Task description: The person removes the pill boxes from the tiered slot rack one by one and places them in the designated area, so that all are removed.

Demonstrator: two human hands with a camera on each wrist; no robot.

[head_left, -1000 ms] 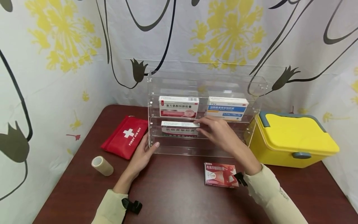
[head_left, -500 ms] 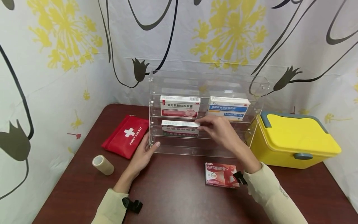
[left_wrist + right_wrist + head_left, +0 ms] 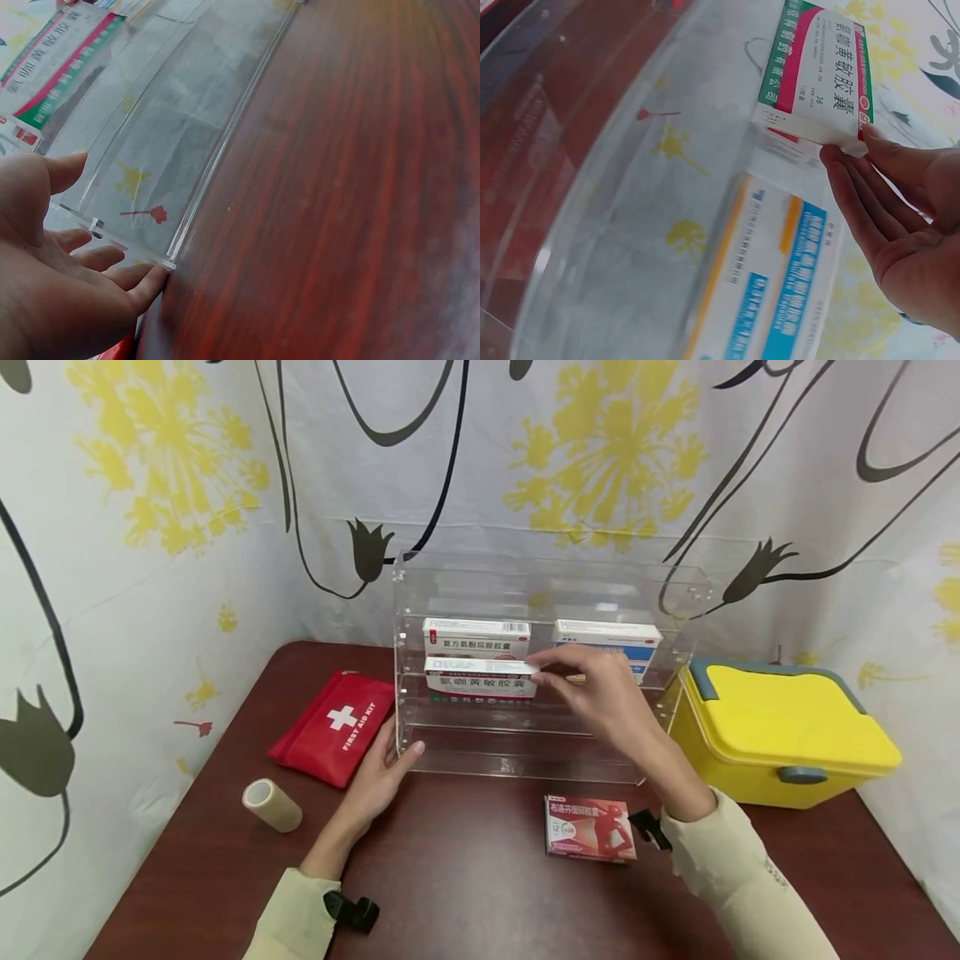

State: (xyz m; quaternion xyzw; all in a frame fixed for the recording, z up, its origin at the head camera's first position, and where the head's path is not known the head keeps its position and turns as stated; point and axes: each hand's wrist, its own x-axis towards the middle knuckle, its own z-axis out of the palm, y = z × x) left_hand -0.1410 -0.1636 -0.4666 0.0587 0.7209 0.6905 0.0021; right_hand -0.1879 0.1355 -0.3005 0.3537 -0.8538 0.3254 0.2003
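Note:
A white, magenta and green medicine box (image 3: 480, 683) is pinched at its right end by my right hand (image 3: 596, 689), thumb against fingertips. It is held in front of the clear acrylic display rack (image 3: 510, 763), partly covering a red-and-white medicine box (image 3: 477, 642) on an upper tier. In the right wrist view, the pinched end of the held box (image 3: 817, 75) shows clearly. My left hand (image 3: 378, 777) holds the rack's lower left side, its thumb inside the side panel and its fingers outside. The left wrist view shows those fingers (image 3: 101, 259) against the panel.
A blue-and-white medicine box (image 3: 637, 652) stands on the rack's right half. A red ibuprofen box (image 3: 588, 828) lies on the table in front. Left are a red first aid kit pouch (image 3: 333, 727) and a tape roll (image 3: 272, 805). A yellow lidded case (image 3: 787, 735) stands right.
My right hand has lifted the pinched medicine box off the lower tier, up and toward me, so it now overlaps the red-and-white box. My left hand stays on the rack.

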